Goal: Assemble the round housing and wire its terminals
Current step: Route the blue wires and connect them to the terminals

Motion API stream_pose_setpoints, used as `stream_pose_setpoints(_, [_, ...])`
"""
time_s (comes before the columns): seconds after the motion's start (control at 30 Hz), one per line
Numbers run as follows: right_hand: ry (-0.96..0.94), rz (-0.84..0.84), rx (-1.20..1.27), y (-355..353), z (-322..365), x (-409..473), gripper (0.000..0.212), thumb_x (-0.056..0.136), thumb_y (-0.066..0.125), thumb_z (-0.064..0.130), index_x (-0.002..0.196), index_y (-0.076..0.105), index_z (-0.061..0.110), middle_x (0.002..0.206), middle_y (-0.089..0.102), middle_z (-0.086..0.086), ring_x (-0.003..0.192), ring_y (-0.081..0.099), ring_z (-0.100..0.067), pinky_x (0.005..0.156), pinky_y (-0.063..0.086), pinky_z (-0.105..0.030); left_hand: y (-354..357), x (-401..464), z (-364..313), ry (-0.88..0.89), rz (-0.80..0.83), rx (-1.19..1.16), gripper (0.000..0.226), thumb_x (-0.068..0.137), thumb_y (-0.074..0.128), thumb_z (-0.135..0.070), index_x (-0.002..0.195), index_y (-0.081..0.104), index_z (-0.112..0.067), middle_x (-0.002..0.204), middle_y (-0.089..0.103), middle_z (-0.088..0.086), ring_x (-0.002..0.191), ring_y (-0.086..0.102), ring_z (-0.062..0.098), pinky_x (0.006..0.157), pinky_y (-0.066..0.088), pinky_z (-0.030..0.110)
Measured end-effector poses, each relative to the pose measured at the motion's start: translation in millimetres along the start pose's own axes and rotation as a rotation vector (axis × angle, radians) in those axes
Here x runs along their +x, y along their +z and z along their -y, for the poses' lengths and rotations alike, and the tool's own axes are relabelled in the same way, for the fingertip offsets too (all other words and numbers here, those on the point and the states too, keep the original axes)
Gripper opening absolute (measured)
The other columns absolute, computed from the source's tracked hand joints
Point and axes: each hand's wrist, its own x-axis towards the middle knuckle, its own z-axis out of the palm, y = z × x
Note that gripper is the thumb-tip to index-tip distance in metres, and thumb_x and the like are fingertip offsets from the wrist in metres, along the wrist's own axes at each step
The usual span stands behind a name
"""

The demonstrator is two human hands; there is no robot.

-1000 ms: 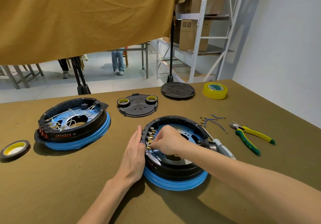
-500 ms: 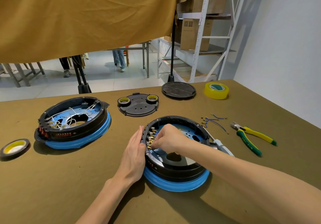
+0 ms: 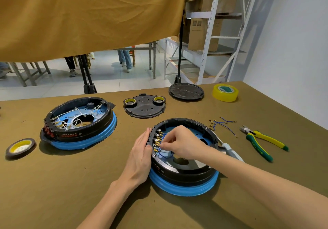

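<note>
The near housing (image 3: pixel 184 172) is black with a bright blue ring round its base, brass-yellow terminals (image 3: pixel 158 140) and a blue wire (image 3: pixel 164 155) at its nine o'clock side; the far housing (image 3: pixel 78 122), at ten o'clock from it, has the same black and blue but white wires (image 3: pixel 74 122). At three o'clock lie pliers (image 3: pixel 260 142) with yellow-and-green handles and loose blue wires (image 3: pixel 222 124). At one o'clock sits a translucent yellow tape roll (image 3: pixel 225 92), all on an olive-brown table cloth (image 3: pixel 53 184).

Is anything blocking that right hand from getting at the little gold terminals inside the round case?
Nothing visible does. The right hand is already inside the round housing, its fingers at the terminals. The left hand rests flat outside the rim.
</note>
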Motion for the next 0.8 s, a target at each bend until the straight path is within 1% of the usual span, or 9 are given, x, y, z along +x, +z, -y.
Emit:
stream_pose_setpoints(0.07, [-0.059,-0.039,0.034,4,-4,-4,0.013,0.095,0.072,0.027,0.088,0.080,0.019,0.071,0.071,0.007,0.058,0.056,0.000,0.058,0.044,-0.017,0,-1,-1,0.003,-0.006,0.009,0.079,0.091,0.019,-0.059,0.161,0.020,-0.023,0.167,0.025,-0.008,0.149,0.019,-0.005,0.119,0.014,0.017])
stream_pose_setpoints(0.13, [-0.061,-0.044,0.114,6,-5,-5,0.010,0.094,0.073,0.026,0.087,0.080,0.022,0.075,0.072,0.009,0.064,0.061,0.003,0.064,0.046,-0.018,0,-1,-1,0.009,-0.009,0.014,0.079,0.092,0.019,-0.059,0.161,0.021,-0.022,0.166,0.025,-0.008,0.148,0.019,-0.007,0.115,0.013,0.010])
stream_pose_setpoints(0.23, [-0.013,-0.061,0.362,1,-4,-3,0.007,0.093,0.075,0.022,0.090,0.081,0.022,0.081,0.076,0.008,0.074,0.066,0.005,0.071,0.048,-0.017,-1,-2,-3,0.012,-0.009,0.024,0.072,0.096,0.022,-0.053,0.161,0.021,-0.022,0.166,0.027,-0.008,0.146,0.020,-0.009,0.111,0.012,0.003])
stream_pose_setpoints(0.33, [0.033,-0.078,0.603,-5,-5,-2,0.006,0.091,0.076,0.022,0.093,0.082,0.022,0.087,0.078,0.006,0.072,0.066,0.002,0.071,0.048,-0.021,-2,-2,-5,0.011,-0.011,0.025,0.073,0.096,0.022,-0.055,0.160,0.021,-0.021,0.165,0.028,-0.007,0.147,0.022,-0.006,0.115,0.014,0.009])
stream_pose_setpoints(0.43, [0.027,-0.073,0.745,-5,-6,-3,0.007,0.090,0.078,0.020,0.094,0.082,0.017,0.082,0.075,0.002,0.067,0.062,-0.003,0.063,0.048,-0.024,-2,-2,-6,0.014,-0.017,0.015,0.074,0.096,0.023,-0.054,0.160,0.022,-0.020,0.165,0.029,-0.006,0.148,0.024,-0.003,0.119,0.018,0.017])
stream_pose_setpoints(0.53, [-0.005,-0.066,0.739,-4,-9,-3,0.007,0.091,0.077,0.017,0.096,0.081,0.016,0.081,0.074,0.001,0.069,0.061,-0.007,0.060,0.046,-0.024,-2,-3,-5,0.018,-0.024,0.018,0.074,0.095,0.022,-0.055,0.160,0.023,-0.020,0.164,0.031,-0.006,0.148,0.025,-0.002,0.120,0.019,0.019])
stream_pose_setpoints(0.63, [-0.016,-0.030,0.707,-3,-7,1,0.006,0.092,0.076,0.019,0.096,0.080,0.018,0.081,0.074,0.002,0.071,0.062,-0.008,0.060,0.046,-0.025,-2,-2,-5,0.018,-0.023,0.020,0.076,0.093,0.022,-0.058,0.159,0.024,-0.021,0.164,0.031,-0.007,0.147,0.025,-0.006,0.115,0.017,0.009])
stream_pose_setpoints(0.73, [0.035,0.042,0.596,-13,-3,10,0.008,0.093,0.075,0.022,0.093,0.081,0.016,0.078,0.074,0.000,0.069,0.066,-0.008,0.057,0.046,-0.023,-2,-1,-5,0.025,-0.023,0.023,0.070,0.094,0.021,-0.056,0.156,0.024,-0.026,0.162,0.033,-0.007,0.140,0.024,-0.019,0.114,0.018,0.006])
stream_pose_setpoints(0.8, [0.061,0.063,0.433,-23,-2,19,0.009,0.092,0.076,0.022,0.091,0.082,0.014,0.074,0.074,-0.002,0.060,0.065,-0.005,0.052,0.046,-0.019,-1,0,-4,0.017,-0.025,0.043,0.068,0.096,0.022,-0.053,0.158,0.024,-0.024,0.163,0.032,-0.007,0.137,0.020,-0.026,0.113,0.016,0.004])
